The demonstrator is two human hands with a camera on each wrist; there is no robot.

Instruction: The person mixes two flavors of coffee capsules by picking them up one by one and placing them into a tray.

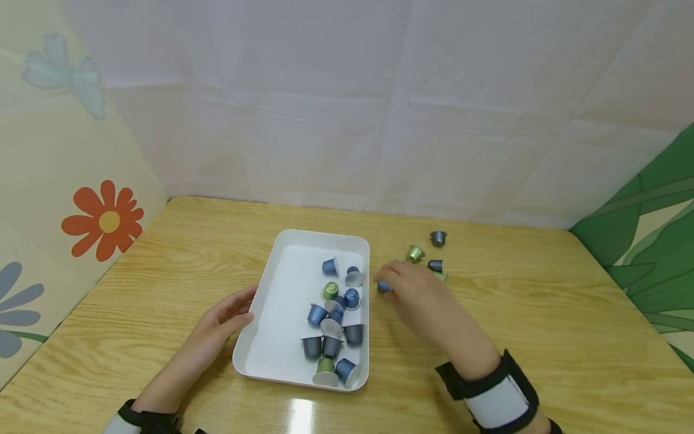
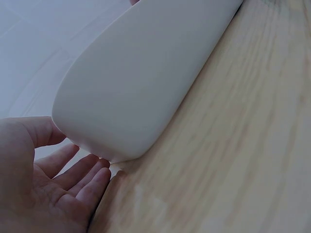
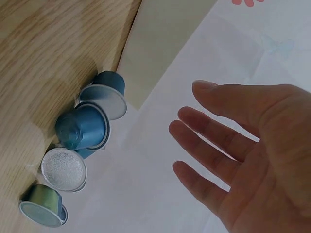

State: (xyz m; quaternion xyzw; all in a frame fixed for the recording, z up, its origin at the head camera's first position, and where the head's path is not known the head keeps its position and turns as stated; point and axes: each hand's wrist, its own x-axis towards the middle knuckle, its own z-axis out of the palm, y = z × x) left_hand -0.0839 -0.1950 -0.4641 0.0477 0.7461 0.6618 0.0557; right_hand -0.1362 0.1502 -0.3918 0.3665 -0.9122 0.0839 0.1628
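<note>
At the left wall of a white tray (image 1: 282,343), my left hand (image 1: 225,319) touches the outside with its fingertips and thumb. The left wrist view shows its fingers (image 2: 92,179) nearly straight against the tray's corner. Blue, green and dark grey coffee capsules lie in the tray's right half, among them a green capsule (image 1: 330,291). My right hand (image 1: 417,298) is over loose capsules just right of the tray, its fingertips close to a blue capsule (image 1: 384,286). In the right wrist view, thumb and fingers (image 3: 206,150) are spread apart and hold nothing.
Beyond the right hand lie a green capsule (image 1: 415,254) and dark capsules (image 1: 438,239) on the wooden table (image 1: 542,301). A white cloth backdrop (image 1: 347,120) stands along the far edge, with printed panels on both sides.
</note>
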